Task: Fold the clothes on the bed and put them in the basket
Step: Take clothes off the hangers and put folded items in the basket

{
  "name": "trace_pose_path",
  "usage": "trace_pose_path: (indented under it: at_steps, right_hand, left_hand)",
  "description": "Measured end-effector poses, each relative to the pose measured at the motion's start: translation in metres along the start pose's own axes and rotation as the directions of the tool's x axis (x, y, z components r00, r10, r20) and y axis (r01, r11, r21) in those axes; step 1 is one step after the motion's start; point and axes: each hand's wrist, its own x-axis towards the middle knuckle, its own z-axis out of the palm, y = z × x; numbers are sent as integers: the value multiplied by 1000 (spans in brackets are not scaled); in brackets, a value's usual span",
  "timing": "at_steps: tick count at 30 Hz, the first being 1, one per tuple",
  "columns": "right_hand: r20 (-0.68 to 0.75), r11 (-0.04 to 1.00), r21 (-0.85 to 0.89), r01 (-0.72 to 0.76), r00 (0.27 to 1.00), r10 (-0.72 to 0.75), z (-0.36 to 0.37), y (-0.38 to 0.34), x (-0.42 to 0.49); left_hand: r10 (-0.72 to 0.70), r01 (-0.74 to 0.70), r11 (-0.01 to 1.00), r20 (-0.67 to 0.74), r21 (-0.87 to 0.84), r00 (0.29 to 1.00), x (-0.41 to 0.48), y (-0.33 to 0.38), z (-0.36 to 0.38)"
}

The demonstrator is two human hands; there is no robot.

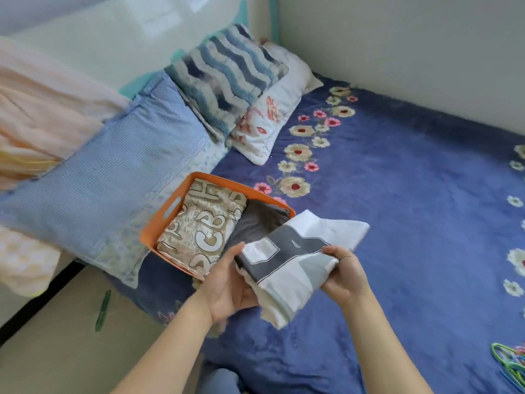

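Both hands grip a folded shirt (295,263) of soft white cloth with blocky grey panels. The left hand (227,285) cups its left end, thumb on top and fingers beneath; the right hand (345,273) curls round its right end. The bundle is thick and roughly oblong, held above the bed and overlapping the basket's corner.

Beneath lies a plush blue blanket (412,209) with a fuzzy nap and a curving band of cream and pink flowers. At ten o'clock leans a big light-blue pillow (113,189) in waffle weave. At twelve o'clock stand a tufted cushion (227,78) with wavy blue stripes and a white quilted pillow (270,120) printed in red.

Ten o'clock from the shirt sits the basket (159,220), a shallow orange plastic rectangle with a slot handle. Inside, a folded beige cloth (204,223) with bold letters lies beside a smooth dark grey garment (261,220).

Thin bright wire hangers (511,362) lie at four o'clock. A slim green strip (102,309) lies on the floor at eight o'clock.
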Motion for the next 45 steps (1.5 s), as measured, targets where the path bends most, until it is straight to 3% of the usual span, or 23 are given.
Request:
trace_pose_path:
  at_steps: [3, 10, 12, 14, 16, 18, 20, 21, 22, 23, 25, 26, 28, 29, 33, 39, 45]
  right_hand:
    - [-3, 991, -129, -38, 999, 38, 54, 23, 32]
    - [-29, 963, -267, -45, 999, 39, 112, 46, 98]
    - [-133, 921, -382, -75, 991, 26, 99, 54, 113]
    - [-312, 843, -524, -117, 948, -62, 86, 62, 122]
    - [-410, 778, -614, -137, 897, -166, 75, 69, 132]
    - [-401, 674, -731, -110, 867, -294, 75, 71, 138]
    - [-329, 513, -857, -50, 819, -471, 84, 72, 134]
    - [-239, 387, -922, 3, 783, -574, 88, 74, 131]
    - [-109, 213, -976, 49, 735, -669, 93, 76, 128]
    - [51, 2, -997, 74, 697, -716, 95, 79, 127]
    - [311, -379, -922, 80, 738, -599, 95, 84, 129]
    - [365, -508, -858, 78, 788, -496, 93, 86, 134]
    - [386, -660, -748, 73, 857, -342, 83, 87, 151]
    - [408, -711, -699, 73, 857, -313, 77, 87, 160]
    - [431, -802, -595, 50, 862, -266, 57, 84, 194]
    - [458, -802, -595, 48, 841, -289, 43, 91, 217]
    - [400, -823, -568, -9, 871, -285, 43, 97, 229]
  left_hand:
    - [-36, 46, 995, -111, 89, 993, 0, 45, -48]
    - [-90, 94, 993, -45, 75, 995, 12, 93, -126]
    - [-120, 139, 974, -110, 181, 987, 22, 87, -130]
    - [-126, 223, 891, -258, 394, 958, 35, 78, -132]
    - [-98, 285, 766, -334, 576, 937, 49, 71, -132]
    - [0, 285, 584, -351, 760, 936, 56, 74, -125]
    - [230, 273, 124, -295, 954, 927, 55, 81, -118]
    - [341, 253, -82, -212, 964, 916, 54, 81, -115]
    - [416, 213, -197, -115, 957, 902, 53, 83, -110]
    - [431, 159, -239, -42, 958, 901, 55, 81, -105]
    - [352, 69, -238, 19, 969, 936, 60, 72, -94]
    - [290, 56, -242, 17, 969, 957, 67, 64, -91]
    - [209, 87, -253, -34, 964, 977, 82, 48, -89]
    - [194, 113, -247, -66, 962, 979, 90, 41, -91]
    - [223, 160, -231, -108, 960, 969, 110, 29, -95]
    - [205, 190, -258, -139, 947, 969, 129, 24, -97]
    - [111, 227, -291, -203, 929, 973, 140, 27, -95]
